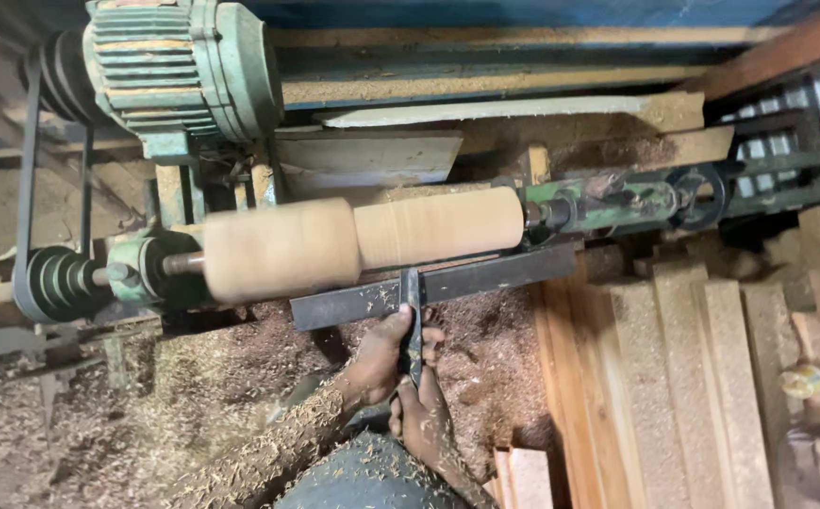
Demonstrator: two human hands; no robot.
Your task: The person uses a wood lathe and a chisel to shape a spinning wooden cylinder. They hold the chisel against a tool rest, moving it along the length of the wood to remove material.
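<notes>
A wooden cylinder (353, 240) spins blurred on a lathe, thicker on its left part and thinner on its right. A dark metal chisel (412, 311) lies across the black tool rest (447, 283), its tip at the step between the two thicknesses. My left hand (377, 358) grips the chisel blade just below the rest. My right hand (424, 415) holds the handle end lower down. Both forearms are coated in wood shavings.
A green electric motor (183, 66) sits top left, with a belt running to the pulley (56, 283). The green tailstock (608, 203) holds the cylinder's right end. Sawdust (193, 396) covers the bed. Stacked wooden boards (674, 377) lie at right.
</notes>
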